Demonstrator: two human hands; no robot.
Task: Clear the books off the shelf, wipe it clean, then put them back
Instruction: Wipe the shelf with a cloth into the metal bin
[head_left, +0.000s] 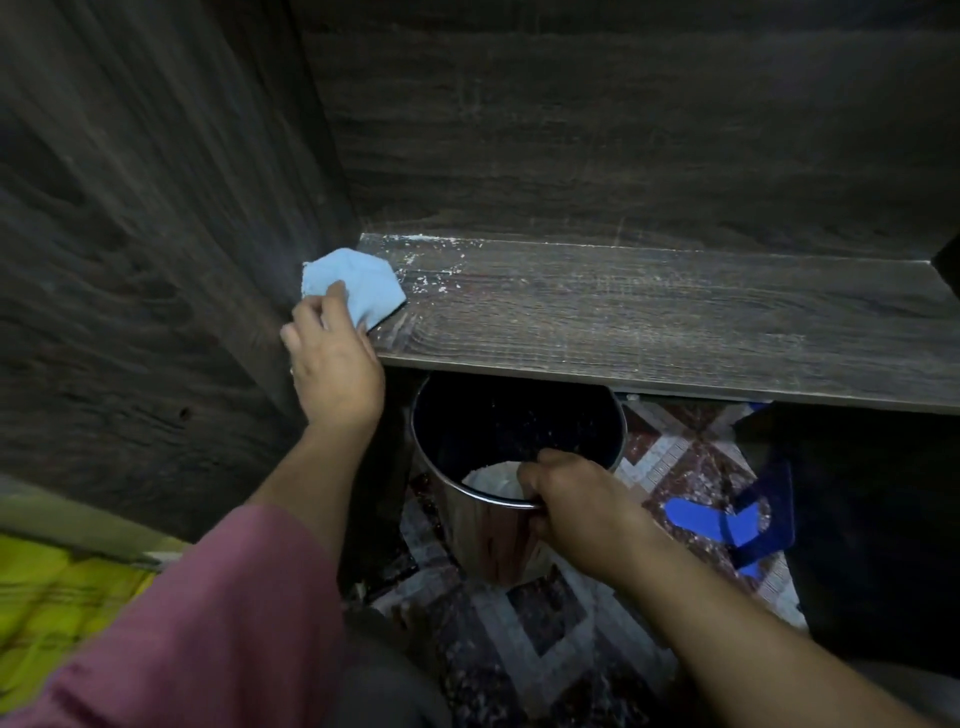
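The left hand (332, 364) pinches the blue cloth (358, 283) at the shelf's (675, 312) 9 o'clock corner. The right hand's (576, 499) fingers wrap the bucket (488, 540) rim, below the front edge. I'd sweep the white dust (426, 270) toward 6 o'clock, into the bucket. No books show.

Head camera looks forward and down, close over the shelf (649, 306).

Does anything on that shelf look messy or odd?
Yes: white crumbs lie scattered over the dark shelf at its back left corner, beside the blue cloth in the left hand. The right hand holds a metal bucket below.
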